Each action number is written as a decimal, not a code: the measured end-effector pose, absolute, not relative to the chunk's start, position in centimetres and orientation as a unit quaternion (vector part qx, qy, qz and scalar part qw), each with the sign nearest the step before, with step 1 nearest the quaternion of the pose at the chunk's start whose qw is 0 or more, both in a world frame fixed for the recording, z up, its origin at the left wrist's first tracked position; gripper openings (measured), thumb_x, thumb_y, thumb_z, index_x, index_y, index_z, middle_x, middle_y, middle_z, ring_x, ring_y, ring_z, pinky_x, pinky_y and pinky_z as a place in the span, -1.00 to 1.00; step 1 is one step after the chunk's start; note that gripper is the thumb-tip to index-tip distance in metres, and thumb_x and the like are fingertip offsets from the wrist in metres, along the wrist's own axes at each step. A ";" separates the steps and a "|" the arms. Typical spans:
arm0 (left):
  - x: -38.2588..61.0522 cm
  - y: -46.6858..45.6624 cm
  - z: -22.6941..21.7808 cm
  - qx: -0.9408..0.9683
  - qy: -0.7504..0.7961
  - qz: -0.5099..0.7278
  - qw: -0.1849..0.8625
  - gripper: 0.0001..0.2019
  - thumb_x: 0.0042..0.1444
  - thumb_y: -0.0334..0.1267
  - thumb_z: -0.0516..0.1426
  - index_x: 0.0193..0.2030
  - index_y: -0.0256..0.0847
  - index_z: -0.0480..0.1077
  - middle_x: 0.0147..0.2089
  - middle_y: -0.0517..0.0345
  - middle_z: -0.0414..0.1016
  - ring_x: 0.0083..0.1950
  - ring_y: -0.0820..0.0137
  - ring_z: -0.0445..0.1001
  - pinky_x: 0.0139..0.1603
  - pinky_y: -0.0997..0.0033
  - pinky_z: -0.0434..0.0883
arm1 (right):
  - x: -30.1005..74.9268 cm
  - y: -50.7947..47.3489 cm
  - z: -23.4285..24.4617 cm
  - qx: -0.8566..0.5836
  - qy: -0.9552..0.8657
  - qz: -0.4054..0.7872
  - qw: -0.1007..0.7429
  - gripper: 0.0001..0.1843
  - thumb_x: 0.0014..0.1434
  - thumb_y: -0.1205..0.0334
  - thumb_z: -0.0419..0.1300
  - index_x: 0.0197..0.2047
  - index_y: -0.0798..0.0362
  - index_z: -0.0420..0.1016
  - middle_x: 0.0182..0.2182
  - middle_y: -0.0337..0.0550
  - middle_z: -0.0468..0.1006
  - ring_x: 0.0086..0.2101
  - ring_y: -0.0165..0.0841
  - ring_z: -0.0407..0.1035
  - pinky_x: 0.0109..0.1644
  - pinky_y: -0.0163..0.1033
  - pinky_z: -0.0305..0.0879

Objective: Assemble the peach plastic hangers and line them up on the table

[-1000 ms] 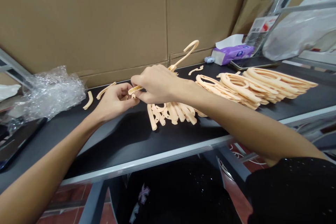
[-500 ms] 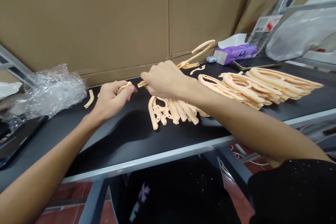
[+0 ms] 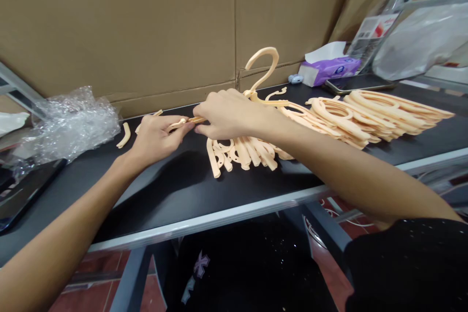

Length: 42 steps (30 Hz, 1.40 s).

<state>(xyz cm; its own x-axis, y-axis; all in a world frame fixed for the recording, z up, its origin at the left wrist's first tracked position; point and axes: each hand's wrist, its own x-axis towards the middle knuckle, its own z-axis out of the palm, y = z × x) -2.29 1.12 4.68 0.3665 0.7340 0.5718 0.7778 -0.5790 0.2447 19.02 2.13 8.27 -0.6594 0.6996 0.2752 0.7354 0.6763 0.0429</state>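
Note:
My right hand (image 3: 228, 114) is closed around a cream plastic hanger (image 3: 273, 66). Its hook stands up behind the hand, and one end pokes out between the two hands. Thumb and finger of my left hand (image 3: 155, 139) pinch a small cream hanger arm piece (image 3: 177, 125), its tip against that end. Fingers cover part of the joint, so I cannot tell whether the parts are locked together. Under my right hand lies a row of loose cream hanger pieces (image 3: 248, 153). Farther right, flat hangers (image 3: 365, 119) overlap in a pile.
Crumpled clear plastic (image 3: 75, 119) and a single curved piece (image 3: 125, 135) lie on the left of the black table (image 3: 204, 200). At the back right are a purple tissue pack (image 3: 332, 69), a phone (image 3: 360, 84) and a bottle (image 3: 380, 22). Cardboard (image 3: 164, 29) walls the back.
The hanger has turned, so its hook now points up more and sits farther left. My hands have come together, and the piece in my left hand now meets the hanger's end.

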 end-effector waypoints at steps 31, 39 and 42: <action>-2.7 0.9 5.4 -0.848 -0.478 -0.205 0.102 -0.75 0.27 -0.09 0.00 -0.17 -0.12 0.43 -0.40 0.12 0.53 -0.34 0.22 0.49 -0.18 0.25 0.38 | 19.3 2.7 8.8 -0.443 -0.880 0.012 0.172 -0.63 0.27 0.34 0.13 0.03 0.16 0.70 -0.15 0.18 0.66 -0.12 -0.06 0.56 -0.11 -0.08 0.37; -3.3 1.5 4.6 -0.855 -0.456 -0.203 0.140 -0.63 0.45 -0.07 -0.05 0.05 -0.06 0.55 -0.04 0.02 0.67 -0.05 0.19 0.61 -0.10 0.32 0.40 | 19.7 2.4 9.3 -0.433 -0.888 0.013 0.152 -0.67 0.20 0.41 0.11 -0.15 0.12 0.71 -0.22 0.11 0.69 -0.27 -0.20 0.48 -0.20 -0.16 0.25; -3.4 1.7 4.5 -0.848 -0.461 -0.224 0.137 -0.65 0.45 -0.05 -0.02 0.05 -0.07 0.55 -0.04 0.01 0.66 -0.09 0.20 0.60 -0.11 0.31 0.40 | 19.7 2.3 9.3 -0.434 -0.888 -0.008 0.148 -0.67 0.22 0.41 0.09 -0.15 0.12 0.71 -0.20 0.12 0.69 -0.26 -0.19 0.48 -0.19 -0.14 0.24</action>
<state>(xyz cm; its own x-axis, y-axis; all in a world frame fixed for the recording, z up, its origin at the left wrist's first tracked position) -3.45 1.69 4.47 0.4741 0.7203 0.5064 0.8430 -0.5373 -0.0251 19.70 2.31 9.32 -0.5787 0.7694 0.2705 0.7742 0.6226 -0.1144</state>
